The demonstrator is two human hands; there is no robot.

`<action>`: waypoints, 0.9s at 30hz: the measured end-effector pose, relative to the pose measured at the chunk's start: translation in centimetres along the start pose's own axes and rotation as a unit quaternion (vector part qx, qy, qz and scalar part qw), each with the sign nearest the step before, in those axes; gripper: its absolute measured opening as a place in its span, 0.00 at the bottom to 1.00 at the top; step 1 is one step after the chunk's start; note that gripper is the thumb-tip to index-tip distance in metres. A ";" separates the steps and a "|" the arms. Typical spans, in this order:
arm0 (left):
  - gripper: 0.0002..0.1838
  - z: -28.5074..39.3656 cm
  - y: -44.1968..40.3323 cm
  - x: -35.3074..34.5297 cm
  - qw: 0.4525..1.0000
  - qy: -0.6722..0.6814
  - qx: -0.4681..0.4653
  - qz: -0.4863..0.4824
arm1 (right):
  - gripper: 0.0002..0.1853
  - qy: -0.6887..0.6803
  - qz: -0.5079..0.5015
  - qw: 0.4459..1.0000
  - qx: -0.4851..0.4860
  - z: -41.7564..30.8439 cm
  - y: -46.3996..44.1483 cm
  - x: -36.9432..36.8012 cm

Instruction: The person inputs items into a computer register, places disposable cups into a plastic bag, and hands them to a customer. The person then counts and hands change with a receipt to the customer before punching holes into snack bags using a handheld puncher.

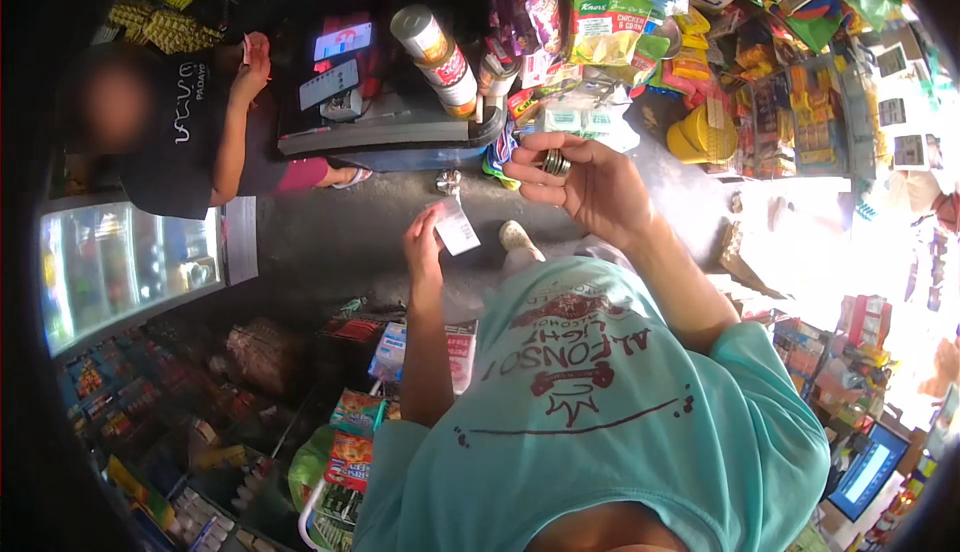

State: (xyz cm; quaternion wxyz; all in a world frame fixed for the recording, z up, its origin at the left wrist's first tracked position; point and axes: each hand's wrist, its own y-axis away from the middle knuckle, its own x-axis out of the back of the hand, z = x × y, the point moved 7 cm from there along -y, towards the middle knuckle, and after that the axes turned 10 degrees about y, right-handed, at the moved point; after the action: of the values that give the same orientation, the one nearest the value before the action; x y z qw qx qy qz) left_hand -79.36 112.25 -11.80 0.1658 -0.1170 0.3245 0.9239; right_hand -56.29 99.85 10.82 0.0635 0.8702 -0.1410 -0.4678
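Note:
My left hand is closed on a small white paper slip with faint printing, pinched between thumb and fingers. Just beyond it is a small shiny, crumpled-looking item; I cannot tell whether the hand touches it. Palm up and fingers curled, my right hand holds a short stack of coins. That hand is near the corner of a dark counter.
Stacked cans and two lit phones rest on the counter. A person in a dark shirt stands at left beside a glass-door fridge. Snack packets hang ahead; a yellow bucket stands to the right.

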 end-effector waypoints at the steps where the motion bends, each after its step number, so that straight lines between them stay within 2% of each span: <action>1: 0.17 -0.2 -0.1 0.0 1.000 0.015 0.009 0.008 | 0.21 0.003 0.001 1.000 -0.005 0.0 -0.1 0.0; 2: 0.20 0.0 -0.4 -0.1 1.000 0.016 -0.003 -0.015 | 0.21 0.005 0.002 1.000 -0.009 0.0 -0.2 -0.1; 8: 0.24 2.7 -0.9 -0.4 0.997 0.075 -0.019 -0.007 | 0.21 0.016 -0.017 1.000 -0.022 0.6 -1.2 -0.7; 13: 0.30 4.7 -1.2 -0.7 0.978 0.199 -0.037 -0.044 | 0.22 0.029 -0.023 0.998 -0.059 2.1 -1.8 -0.8; 14: 0.34 4.4 -2.0 -0.3 0.976 0.208 -0.041 -0.054 | 0.22 0.037 -0.024 0.997 -0.058 2.2 -1.9 -0.9; 18: 0.40 5.4 -2.4 -1.7 0.956 0.292 -0.019 -0.016 | 0.21 0.040 -0.013 0.997 -0.067 2.7 -2.1 -0.6; 21: 0.41 6.1 -3.4 -2.1 0.943 0.330 -0.045 0.014 | 0.21 0.043 0.007 0.996 -0.072 3.3 -2.2 0.2; 25: 0.38 4.9 -4.5 -2.8 0.960 0.263 -0.099 0.009 | 0.21 0.034 0.026 0.996 -0.075 3.5 -1.9 1.1; 27: 0.32 4.6 -4.0 -3.7 0.954 0.275 -0.120 0.008 | 0.21 0.050 0.042 0.995 -0.073 3.4 -1.8 1.6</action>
State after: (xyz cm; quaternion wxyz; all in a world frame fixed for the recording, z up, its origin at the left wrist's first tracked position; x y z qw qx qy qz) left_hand -74.91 117.25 -9.33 0.0477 -0.3827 0.2456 0.8893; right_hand -57.93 101.17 7.22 0.1536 0.8787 -0.1396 -0.4298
